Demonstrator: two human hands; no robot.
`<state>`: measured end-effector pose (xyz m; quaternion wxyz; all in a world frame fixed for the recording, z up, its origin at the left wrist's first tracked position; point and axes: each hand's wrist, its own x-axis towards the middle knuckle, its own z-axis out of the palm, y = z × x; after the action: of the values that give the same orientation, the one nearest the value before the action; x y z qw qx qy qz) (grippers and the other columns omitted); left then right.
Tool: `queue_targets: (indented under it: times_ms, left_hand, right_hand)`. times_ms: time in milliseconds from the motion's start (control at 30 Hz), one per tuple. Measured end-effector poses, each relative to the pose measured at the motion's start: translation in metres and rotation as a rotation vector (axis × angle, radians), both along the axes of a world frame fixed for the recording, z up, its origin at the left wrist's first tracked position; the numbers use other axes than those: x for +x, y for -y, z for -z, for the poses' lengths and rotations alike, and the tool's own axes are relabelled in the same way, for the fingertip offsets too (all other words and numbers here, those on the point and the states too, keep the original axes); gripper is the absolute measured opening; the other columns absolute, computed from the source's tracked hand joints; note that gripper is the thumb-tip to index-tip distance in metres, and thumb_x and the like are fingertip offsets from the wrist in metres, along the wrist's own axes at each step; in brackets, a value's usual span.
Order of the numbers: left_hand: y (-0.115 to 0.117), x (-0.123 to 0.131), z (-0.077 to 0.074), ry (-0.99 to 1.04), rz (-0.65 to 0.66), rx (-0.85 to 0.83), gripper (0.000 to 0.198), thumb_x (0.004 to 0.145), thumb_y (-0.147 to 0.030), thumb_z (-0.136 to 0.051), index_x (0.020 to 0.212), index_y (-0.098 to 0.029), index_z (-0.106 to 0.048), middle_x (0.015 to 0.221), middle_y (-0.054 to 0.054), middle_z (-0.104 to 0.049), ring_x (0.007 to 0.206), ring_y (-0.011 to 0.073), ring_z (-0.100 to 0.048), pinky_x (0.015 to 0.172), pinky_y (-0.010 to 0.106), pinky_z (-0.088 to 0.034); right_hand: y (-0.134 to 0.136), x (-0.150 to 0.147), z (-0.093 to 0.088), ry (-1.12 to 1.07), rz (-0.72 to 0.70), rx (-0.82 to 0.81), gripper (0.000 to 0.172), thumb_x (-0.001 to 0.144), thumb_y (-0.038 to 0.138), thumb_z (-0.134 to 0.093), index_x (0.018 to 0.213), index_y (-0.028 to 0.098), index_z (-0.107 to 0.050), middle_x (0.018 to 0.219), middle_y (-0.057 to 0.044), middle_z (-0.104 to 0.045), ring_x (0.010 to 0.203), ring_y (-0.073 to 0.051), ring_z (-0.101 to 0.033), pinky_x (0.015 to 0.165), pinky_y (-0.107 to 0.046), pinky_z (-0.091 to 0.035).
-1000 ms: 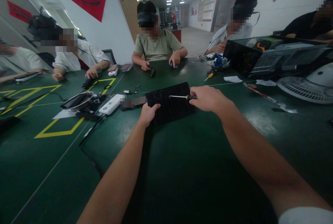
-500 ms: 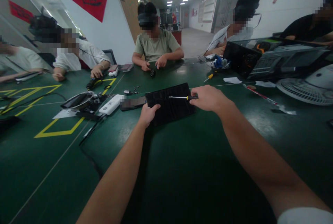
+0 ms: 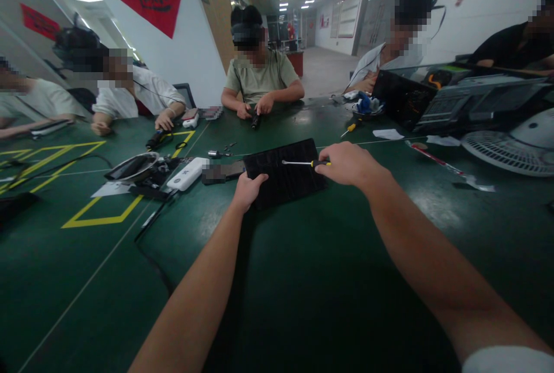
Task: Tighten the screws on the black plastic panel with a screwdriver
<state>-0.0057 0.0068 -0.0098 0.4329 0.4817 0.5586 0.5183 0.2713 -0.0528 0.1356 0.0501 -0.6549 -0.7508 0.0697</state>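
A flat black panel, roughly rectangular with raised ridges, is tilted above the green table in front of me. My left hand grips its left edge, thumb on top and the other fingers hidden beneath. In my right hand is a screwdriver with a yellow and black handle, held near the panel's right side. Its metal shaft points left across the panel, and the tip is over the upper middle; whether it touches the surface I cannot tell. A dark phone-like slab lies just left of the panel.
A white power strip and a round-rimmed device lie to the left. Another screwdriver rests beyond my right hand. On the right are an open computer case and a white fan. Several people sit around the table.
The whole view has shifted slightly to the right. Both hands, the panel and the screwdriver keep nearly the same positions relative to each other.
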Motion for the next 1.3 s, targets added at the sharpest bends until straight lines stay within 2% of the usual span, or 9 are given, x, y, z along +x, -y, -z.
queue_targets:
  times_ms: [367, 833, 933, 1100, 1300]
  left_hand:
    - [0.0016, 0.0018, -0.0036, -0.021, -0.022, 0.007, 0.041, 0.057, -0.038, -0.083, 0.091, -0.017, -0.075, 0.088, 0.006, -0.078, 0.085, 0.0277, -0.073, 0.083, 0.04, -0.058]
    - [0.0037, 0.0026, -0.006, -0.018, -0.025, -0.009, 0.038, 0.057, -0.037, -0.084, 0.088, -0.018, -0.075, 0.086, 0.006, -0.077, 0.086, 0.0285, -0.073, 0.084, 0.04, -0.058]
    - [0.0035, 0.0027, -0.0061, -0.011, -0.014, 0.002, 0.038, 0.058, -0.037, -0.083, 0.089, -0.017, -0.075, 0.088, 0.006, -0.078, 0.087, 0.0285, -0.074, 0.084, 0.041, -0.058]
    - [0.0033, 0.0024, -0.0059, -0.009, -0.008, -0.001, 0.039, 0.058, -0.037, -0.083, 0.091, -0.018, -0.076, 0.09, 0.006, -0.078, 0.088, 0.0281, -0.074, 0.085, 0.041, -0.058]
    - [0.0028, 0.003, -0.0048, -0.011, -0.017, 0.007, 0.039, 0.058, -0.038, -0.083, 0.09, -0.017, -0.075, 0.088, 0.005, -0.078, 0.088, 0.0282, -0.074, 0.085, 0.04, -0.058]
  right_hand:
    - [-0.0009, -0.0006, 0.0039, 0.01, -0.005, 0.036, 0.034, 0.094, 0.045, -0.055, 0.111, 0.024, -0.074, 0.108, -0.014, -0.075, 0.101, -0.034, -0.069, 0.078, -0.044, -0.05]
    - [0.0003, -0.0045, -0.0009, 0.023, -0.028, -0.087, 0.045, 0.102, 0.048, -0.038, 0.109, 0.021, -0.072, 0.115, -0.017, -0.074, 0.106, -0.035, -0.068, 0.083, -0.048, -0.051]
    - [0.0019, -0.0045, -0.0018, 0.021, -0.024, -0.087, 0.042, 0.103, 0.048, -0.038, 0.113, 0.022, -0.07, 0.115, -0.016, -0.074, 0.105, -0.034, -0.067, 0.082, -0.046, -0.05]
    - [0.0001, -0.0019, 0.0022, 0.018, -0.027, -0.057, 0.034, 0.095, 0.046, -0.058, 0.119, 0.023, -0.063, 0.115, -0.013, -0.073, 0.102, -0.032, -0.067, 0.077, -0.042, -0.048]
    - [-0.0048, 0.0015, 0.0063, 0.017, -0.037, -0.051, 0.028, 0.096, 0.042, -0.055, 0.115, 0.025, -0.066, 0.121, -0.012, -0.073, 0.108, -0.033, -0.067, 0.077, -0.042, -0.048]
